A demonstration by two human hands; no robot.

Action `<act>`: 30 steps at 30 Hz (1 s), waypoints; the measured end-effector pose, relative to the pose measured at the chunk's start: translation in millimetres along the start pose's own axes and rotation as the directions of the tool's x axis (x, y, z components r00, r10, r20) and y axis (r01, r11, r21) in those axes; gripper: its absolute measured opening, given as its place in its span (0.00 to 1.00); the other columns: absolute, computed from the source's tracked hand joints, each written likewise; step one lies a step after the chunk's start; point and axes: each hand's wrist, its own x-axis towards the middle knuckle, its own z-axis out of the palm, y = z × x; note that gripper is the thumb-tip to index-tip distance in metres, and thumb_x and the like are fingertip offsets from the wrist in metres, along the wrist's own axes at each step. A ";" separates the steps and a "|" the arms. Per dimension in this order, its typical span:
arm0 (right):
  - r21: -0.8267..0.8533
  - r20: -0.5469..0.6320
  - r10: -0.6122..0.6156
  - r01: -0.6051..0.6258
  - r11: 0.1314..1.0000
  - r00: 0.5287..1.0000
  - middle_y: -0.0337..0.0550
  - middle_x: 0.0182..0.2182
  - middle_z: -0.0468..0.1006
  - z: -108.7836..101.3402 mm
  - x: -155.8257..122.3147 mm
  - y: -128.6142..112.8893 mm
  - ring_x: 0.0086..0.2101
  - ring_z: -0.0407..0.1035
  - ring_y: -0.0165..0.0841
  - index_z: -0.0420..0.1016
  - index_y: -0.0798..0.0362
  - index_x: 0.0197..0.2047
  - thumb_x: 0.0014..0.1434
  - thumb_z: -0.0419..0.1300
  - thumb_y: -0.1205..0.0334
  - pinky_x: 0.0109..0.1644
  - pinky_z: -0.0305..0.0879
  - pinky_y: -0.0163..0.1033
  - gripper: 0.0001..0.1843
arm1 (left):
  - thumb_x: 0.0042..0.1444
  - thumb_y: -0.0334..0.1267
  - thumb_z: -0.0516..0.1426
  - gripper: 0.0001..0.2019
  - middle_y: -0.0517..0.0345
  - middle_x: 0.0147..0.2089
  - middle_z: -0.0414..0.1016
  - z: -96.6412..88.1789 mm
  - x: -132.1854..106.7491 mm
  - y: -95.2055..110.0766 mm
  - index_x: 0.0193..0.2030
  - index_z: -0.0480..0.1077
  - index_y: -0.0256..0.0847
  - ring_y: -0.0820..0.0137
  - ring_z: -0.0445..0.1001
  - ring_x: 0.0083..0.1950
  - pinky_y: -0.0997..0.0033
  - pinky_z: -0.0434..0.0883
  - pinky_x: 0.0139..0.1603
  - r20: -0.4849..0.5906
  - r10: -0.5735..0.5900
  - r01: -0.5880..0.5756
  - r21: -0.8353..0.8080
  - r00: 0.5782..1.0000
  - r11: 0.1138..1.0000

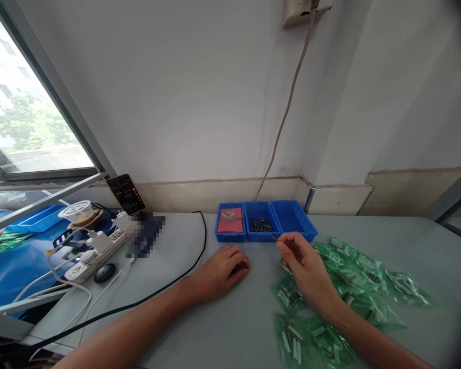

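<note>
Head view. Right hand [302, 264]: thumb and forefinger closed in a pinch, apparently on a thin piece [274, 238], its end jutting out near the front edge of the middle blue bin [263, 237]. Whether piece touches bin: cannot tell. Dark small pieces [259, 224] lie in that bin.

Left hand [223, 267]: resting on the grey table [200, 328], fingers loosely half curled, thumb apart, no object showing in it.

Left bin [230, 237] holds a pink sheet [226, 225]; right bin [292, 218] adjoins the middle one. Green bags [369, 279] of small parts spread around and beyond right forearm.

Judgement: step in hand looks like handling a single piece beside the bins. Next move calls for a light, steady fingertip grip; so slim a piece could slip.
</note>
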 end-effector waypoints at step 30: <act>0.497 0.184 0.251 -0.310 0.811 0.950 0.38 0.32 0.71 0.6 7.0 -7.0 0.25 0.54 0.27 0.78 0.51 0.33 0.57 0.76 0.43 0.32 0.59 0.37 0.21 | 0.74 0.36 0.55 0.03 0.53 0.49 0.73 0.2 0.9 -0.5 0.50 0.70 0.42 0.64 0.72 0.51 0.65 0.70 0.57 0.003 0.005 -0.005 0.006 1.000 1.000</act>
